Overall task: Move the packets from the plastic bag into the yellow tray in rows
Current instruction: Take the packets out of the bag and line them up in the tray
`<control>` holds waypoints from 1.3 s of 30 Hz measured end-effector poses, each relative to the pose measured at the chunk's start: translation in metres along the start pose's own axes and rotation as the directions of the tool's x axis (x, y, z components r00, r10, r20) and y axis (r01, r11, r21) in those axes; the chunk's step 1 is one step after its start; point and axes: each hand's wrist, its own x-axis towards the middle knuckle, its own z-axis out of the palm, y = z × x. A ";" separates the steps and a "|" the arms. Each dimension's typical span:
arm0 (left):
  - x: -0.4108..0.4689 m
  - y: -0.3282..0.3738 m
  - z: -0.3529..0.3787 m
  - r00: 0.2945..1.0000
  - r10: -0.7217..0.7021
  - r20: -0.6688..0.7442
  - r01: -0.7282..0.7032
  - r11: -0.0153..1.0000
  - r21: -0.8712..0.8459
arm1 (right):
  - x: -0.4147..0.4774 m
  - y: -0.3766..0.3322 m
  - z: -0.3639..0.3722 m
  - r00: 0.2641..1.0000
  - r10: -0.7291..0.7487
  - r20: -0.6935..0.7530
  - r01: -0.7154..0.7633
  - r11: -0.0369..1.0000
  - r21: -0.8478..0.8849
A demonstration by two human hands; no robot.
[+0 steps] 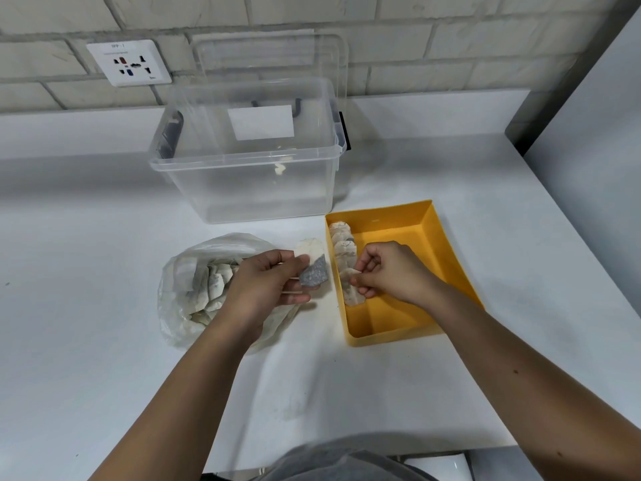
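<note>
A clear plastic bag [180, 272] lies on the white table, holding several pale packets [213, 284]. To its right stands the yellow tray [416, 234], with a row of packets [343, 246] along its left wall. My left hand [263, 289] hovers over the bag's right side, gripping a white packet [309, 251] and its grey tag [314, 272]. My right hand [388, 272] is inside the tray, fingers pinched on a packet [351, 289] at the near end of the row.
A clear storage box [249, 168] with its lid leaning against the brick wall stands behind the bag and tray. A wall socket [129, 63] is at the upper left. The table's right edge [572, 237] runs diagonally past the tray.
</note>
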 end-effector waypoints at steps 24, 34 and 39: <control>-0.002 0.014 0.013 0.992 0.125 -0.030 -0.117 0.975 0.186 | -0.026 -0.040 -0.027 0.994 -0.057 0.097 0.047 0.994 0.098; 0.000 0.002 0.004 0.992 0.103 -0.066 -0.084 0.966 0.244 | -0.016 -0.002 -0.002 0.993 0.110 0.049 -0.106 0.992 -0.073; -0.001 0.001 0.007 0.994 0.102 -0.047 -0.082 0.945 0.315 | -0.010 -0.002 0.002 0.995 0.097 -0.002 -0.096 0.990 -0.099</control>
